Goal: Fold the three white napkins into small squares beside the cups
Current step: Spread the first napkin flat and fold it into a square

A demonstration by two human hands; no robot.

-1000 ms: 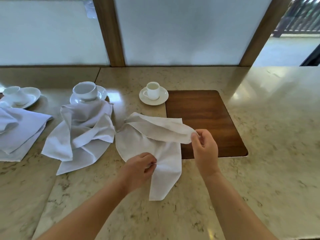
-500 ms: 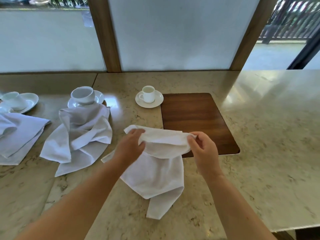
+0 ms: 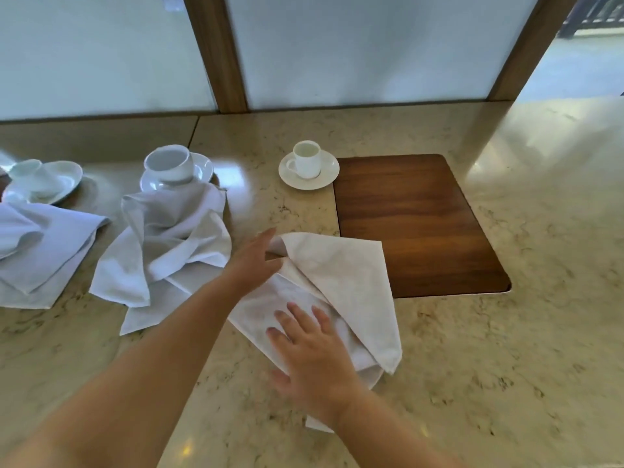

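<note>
Item: white napkin, the one under my hands. It lies on the marble counter in front of me, partly folded, with an upper layer lapped over the lower one. Its far right corner overlaps the near left corner of the dark wooden board.

Item: my right hand. Palm down, fingers spread and straight, pressed flat on the lower layer of that napkin. It grips nothing.

Item: my left hand. Fingers extended, resting at the napkin's far left edge where the upper layer turns over. I cannot tell whether any cloth is pinched beneath the fingers; the hand is a little blurred.

Item: second white napkin. Crumpled in a loose heap to the left of the first, its far end touching the saucer of the wide white cup.

Item: third white napkin. At the left edge of view, loosely doubled over, just in front of a tipped small cup and saucer.

Item: small white espresso cup. Upright on its saucer, handle to the left, just beside the far left corner of the wooden board and well apart from the napkin I am pressing.

Item: frosted window panels with wooden posts, behind the counter.
</note>
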